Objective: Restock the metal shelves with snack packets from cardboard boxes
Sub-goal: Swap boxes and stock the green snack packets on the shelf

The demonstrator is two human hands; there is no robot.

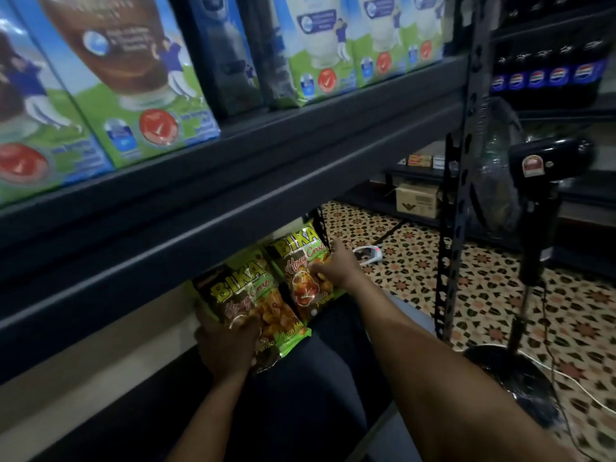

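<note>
Fingers of the left hand [224, 341] curl round the lower edge of the near snack packet [253, 308]; the right hand [335, 270] pinches the far snack packet [301, 271], apparently at mid-face, the view being dim. Both packets stand tilted under the dark metal shelf [233, 208], close beneath its front lip and just beside the perforated upright [456, 235]. Packets are green-edged, showing orange snacks.

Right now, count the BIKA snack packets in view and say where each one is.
2. One BIKA packet is on the lower shelf, held by the left hand. The second packet stands right of it, touched by the right hand. The shelf beam above may hide more.
</note>
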